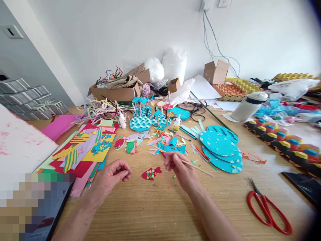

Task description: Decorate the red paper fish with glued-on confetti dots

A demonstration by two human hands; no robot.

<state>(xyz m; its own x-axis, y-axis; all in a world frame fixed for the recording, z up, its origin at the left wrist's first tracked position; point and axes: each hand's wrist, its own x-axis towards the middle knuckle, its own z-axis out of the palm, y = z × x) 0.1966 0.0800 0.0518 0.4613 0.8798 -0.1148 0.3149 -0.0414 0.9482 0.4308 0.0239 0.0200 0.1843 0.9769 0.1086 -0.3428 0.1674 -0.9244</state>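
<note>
A thin wooden stick is held in my right hand, pinched between thumb and fingers and slanting down to the right. My left hand has its fingertips pressed together; whatever they hold, if anything, is too small to name. Between the hands a red paper fish with colored dots lies flat on the wooden table. Beyond it are more paper fish, blue paper scraps and two white glue bottles, one at the left and one at the right.
Colored paper sheets and a dark-edged screen are at left. Blue ovals, red-handled scissors, a phone and painted egg cartons are at right. A white bottle and boxes stand farther back.
</note>
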